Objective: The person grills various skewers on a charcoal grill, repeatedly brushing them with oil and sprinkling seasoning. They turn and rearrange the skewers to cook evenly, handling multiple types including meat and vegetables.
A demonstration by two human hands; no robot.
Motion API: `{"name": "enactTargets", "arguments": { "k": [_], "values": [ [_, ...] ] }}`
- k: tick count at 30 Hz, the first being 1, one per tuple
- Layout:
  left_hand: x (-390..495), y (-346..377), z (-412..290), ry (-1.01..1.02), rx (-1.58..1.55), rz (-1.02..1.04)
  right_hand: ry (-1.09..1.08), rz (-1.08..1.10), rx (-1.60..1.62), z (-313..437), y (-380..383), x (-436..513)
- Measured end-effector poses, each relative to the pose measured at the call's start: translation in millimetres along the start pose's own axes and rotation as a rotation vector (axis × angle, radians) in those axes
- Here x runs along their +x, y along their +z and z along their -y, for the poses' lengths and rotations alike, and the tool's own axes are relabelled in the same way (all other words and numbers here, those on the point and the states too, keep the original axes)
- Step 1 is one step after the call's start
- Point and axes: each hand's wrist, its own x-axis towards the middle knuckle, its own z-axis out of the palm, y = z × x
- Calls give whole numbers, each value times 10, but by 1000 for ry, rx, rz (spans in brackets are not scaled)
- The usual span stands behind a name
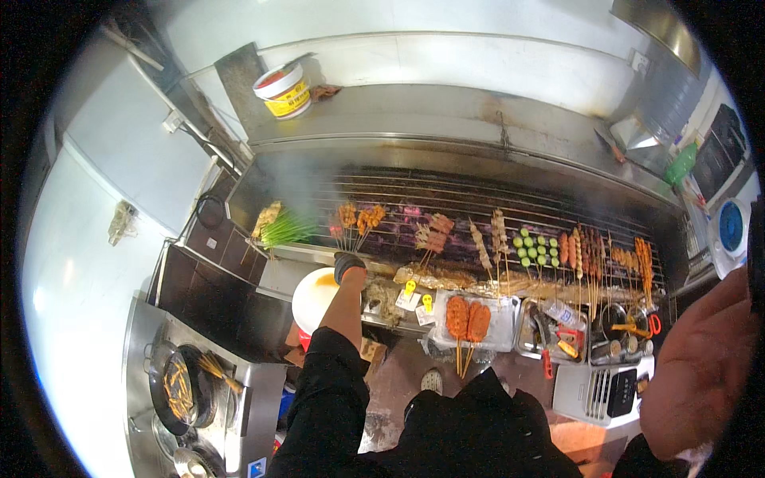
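My left hand [349,266], in a dark glove, is at the front edge of the long charcoal grill [412,179]. Its fingers are closed around the stick ends of several meat skewers [361,218], whose orange-coated pieces lie over the bars. Beside my left wrist is a white plate [312,302] with an orange-brown smear. My right arm [696,370] looms blurred and close to the camera at the right edge; its fingers cannot be made out. Left of the held skewers lie green chives [287,230] and pale yellowish skewers [267,218].
More skewers, including green slices [535,248] and sausages [568,246], line the grill. In front are a tray [505,322] with two red-coated skewers [468,318], a tool tray [553,331] and a jar tray [615,352]. A wok [179,388] stands left; a bucket [284,92] sits behind.
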Motion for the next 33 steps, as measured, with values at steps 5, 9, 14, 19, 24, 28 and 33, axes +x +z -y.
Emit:
{"name": "enactTargets", "arguments": {
  "k": [5,9,14,19,24,28,33],
  "values": [
    [15,79,-2,107,236,-39,134,41,320,-3,573,-424],
    [-96,110,157,464,472,-136,428,9,435,-19,1500,-1386],
    [-558,84,78,501,363,-11,1043,278,634,188,2178,-2637],
    [-910,-317,-99,915,578,227,1134,498,505,391,2227,-3465],
    [-773,-416,167,101,-980,1123,1276,593,476,505,2118,-4058],
    [-737,-300,361,-21,-1110,1122,1388,710,471,583,2048,-4505],
    [-878,-109,451,70,-1057,654,1608,654,514,710,1917,-5208]
  ]
}}
